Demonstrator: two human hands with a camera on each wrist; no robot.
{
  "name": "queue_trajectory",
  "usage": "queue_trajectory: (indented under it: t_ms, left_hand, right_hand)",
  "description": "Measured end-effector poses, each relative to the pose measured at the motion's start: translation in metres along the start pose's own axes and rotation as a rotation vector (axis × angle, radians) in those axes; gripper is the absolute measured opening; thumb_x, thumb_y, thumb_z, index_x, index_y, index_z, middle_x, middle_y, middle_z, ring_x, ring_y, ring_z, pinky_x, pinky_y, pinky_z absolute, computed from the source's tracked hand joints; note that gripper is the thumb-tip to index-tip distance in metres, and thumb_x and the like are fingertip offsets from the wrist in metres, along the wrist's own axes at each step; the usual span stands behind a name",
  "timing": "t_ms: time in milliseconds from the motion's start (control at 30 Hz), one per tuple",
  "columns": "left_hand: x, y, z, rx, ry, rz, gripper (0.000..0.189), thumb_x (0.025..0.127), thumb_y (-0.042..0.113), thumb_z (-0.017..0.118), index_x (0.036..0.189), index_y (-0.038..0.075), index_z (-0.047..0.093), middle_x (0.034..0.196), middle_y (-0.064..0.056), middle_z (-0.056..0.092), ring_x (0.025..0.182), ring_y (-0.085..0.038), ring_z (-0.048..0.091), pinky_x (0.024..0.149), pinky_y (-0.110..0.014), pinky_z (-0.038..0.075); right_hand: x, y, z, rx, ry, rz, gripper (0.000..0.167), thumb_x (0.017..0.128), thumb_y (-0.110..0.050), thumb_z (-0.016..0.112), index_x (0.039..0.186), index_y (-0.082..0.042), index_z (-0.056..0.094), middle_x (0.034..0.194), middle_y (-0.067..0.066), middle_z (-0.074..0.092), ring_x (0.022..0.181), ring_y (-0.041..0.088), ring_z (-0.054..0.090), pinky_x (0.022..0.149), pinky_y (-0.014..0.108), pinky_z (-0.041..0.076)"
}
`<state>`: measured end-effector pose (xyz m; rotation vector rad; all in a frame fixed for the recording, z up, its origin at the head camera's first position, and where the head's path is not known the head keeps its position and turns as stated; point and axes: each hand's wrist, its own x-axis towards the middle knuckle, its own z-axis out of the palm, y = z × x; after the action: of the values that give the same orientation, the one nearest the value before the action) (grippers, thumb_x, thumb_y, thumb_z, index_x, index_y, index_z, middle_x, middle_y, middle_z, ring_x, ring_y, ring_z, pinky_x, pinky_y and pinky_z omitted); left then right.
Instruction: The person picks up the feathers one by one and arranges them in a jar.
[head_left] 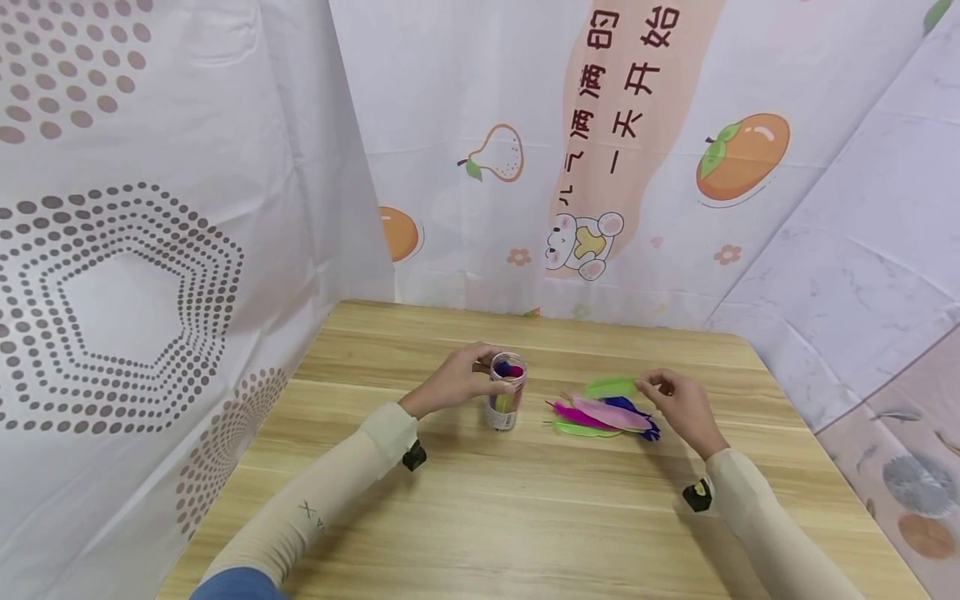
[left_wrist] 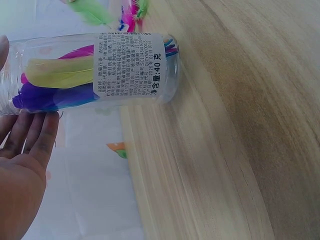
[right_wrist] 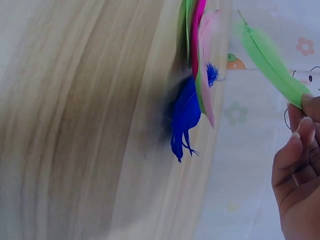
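Observation:
My left hand point(head_left: 456, 385) holds a clear plastic jar point(head_left: 502, 419) upright on the table, thumb on the near side and fingers behind it. Inside the open-topped jar are yellow, magenta and blue-purple feathers, and a white printed label point(left_wrist: 131, 65) covers its lower part. Between thumb and fingertips, my right hand point(head_left: 684, 410) pinches a light green feather point(right_wrist: 272, 62) by one end, raised over the feather pile. That pile, to the jar's right, has a pale pink feather point(head_left: 613, 415), a magenta feather point(head_left: 579, 417), a blue feather point(right_wrist: 187, 107) and a second green feather point(head_left: 585, 430).
The wooden table point(head_left: 480, 517) ends at the back against a white printed curtain point(head_left: 450, 100). Another curtain point(head_left: 300, 208) hangs along the left side, with more printed cloth point(head_left: 862, 250) at the right. A black wrist camera point(head_left: 697, 495) sits under the right wrist.

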<state>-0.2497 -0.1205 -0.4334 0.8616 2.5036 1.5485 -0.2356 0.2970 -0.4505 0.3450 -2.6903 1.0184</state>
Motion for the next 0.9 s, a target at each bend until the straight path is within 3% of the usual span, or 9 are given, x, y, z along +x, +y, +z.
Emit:
queue_trajectory:
  t_ms: [300,533,900]
  left_hand:
    - [-0.001,0.000,0.000,-0.013,-0.001,-0.003,0.061,0.085,0.044,0.085,0.136,0.019,0.065,0.119,0.007,0.066,0.110,-0.012,0.063,0.102,-0.031,0.052]
    - [-0.001,0.001,0.000,-0.015,-0.007,0.000,0.062,0.085,0.043,0.085,0.137,0.018,0.064,0.118,0.006,0.066,0.108,-0.012,0.063,0.102,-0.031,0.052]
    - [-0.001,0.001,-0.001,0.000,0.001,-0.005,0.061,0.086,0.041,0.085,0.138,0.018,0.064,0.118,0.006,0.065,0.108,-0.011,0.063,0.102,-0.030,0.052]
  right_hand:
    - [0.001,-0.006,-0.001,0.016,0.010,-0.004,0.027,0.101,-0.032,0.069,0.108,-0.006,0.075,0.090,0.012,0.071,0.065,0.031,0.062,0.050,0.026,0.047]
    - [0.003,-0.012,-0.002,0.010,0.013,-0.009,0.028,0.102,-0.033,0.068,0.106,-0.006,0.074,0.085,0.012,0.068,0.062,0.016,0.057,0.050,0.026,0.046]
    - [0.008,-0.015,-0.003,0.014,0.030,-0.033,0.027,0.102,-0.032,0.067,0.108,-0.007,0.075,0.081,0.005,0.067,0.061,0.013,0.055,0.050,0.026,0.045]
